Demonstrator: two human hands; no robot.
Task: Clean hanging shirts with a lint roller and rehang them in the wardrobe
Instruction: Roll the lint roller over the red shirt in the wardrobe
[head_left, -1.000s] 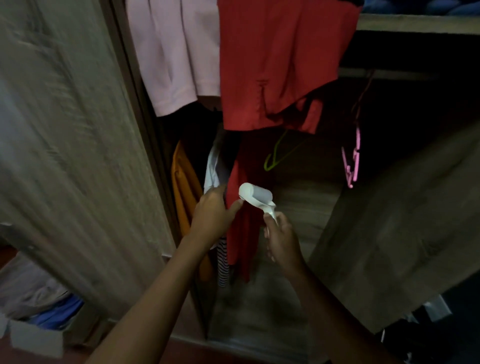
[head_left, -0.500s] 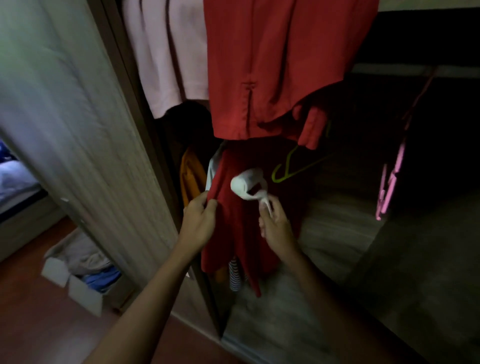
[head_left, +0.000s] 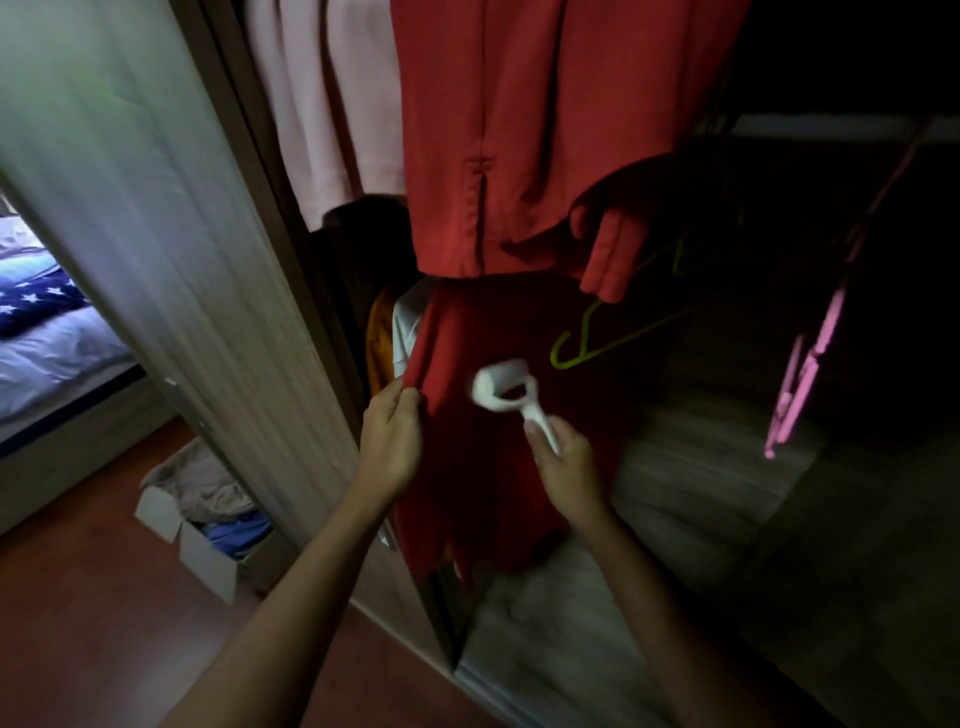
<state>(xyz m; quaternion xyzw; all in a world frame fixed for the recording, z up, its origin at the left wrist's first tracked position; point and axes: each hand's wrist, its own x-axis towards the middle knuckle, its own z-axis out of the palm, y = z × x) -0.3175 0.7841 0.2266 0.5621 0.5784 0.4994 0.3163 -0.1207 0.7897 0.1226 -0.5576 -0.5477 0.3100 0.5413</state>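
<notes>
The left hand (head_left: 390, 441) pinches the left edge of the dark red shirt (head_left: 498, 467) hanging low in the wardrobe, having slid slightly down that edge since half a second ago. The right hand (head_left: 563, 467) is closed around the handle of the white lint roller (head_left: 506, 392), whose roll lies against the shirt front, a little lower than before. Above the shirt hangs a brighter red garment (head_left: 519, 130), with a pale pink garment (head_left: 322, 104) to its left. Right of the shirt hang a green hanger (head_left: 587, 348) and, farther right, pink hangers (head_left: 805, 374). The camera has swung left: a cardboard box of clothes (head_left: 202, 525) and a bed (head_left: 47, 332) now show more fully beyond the wardrobe door (head_left: 156, 234).
</notes>
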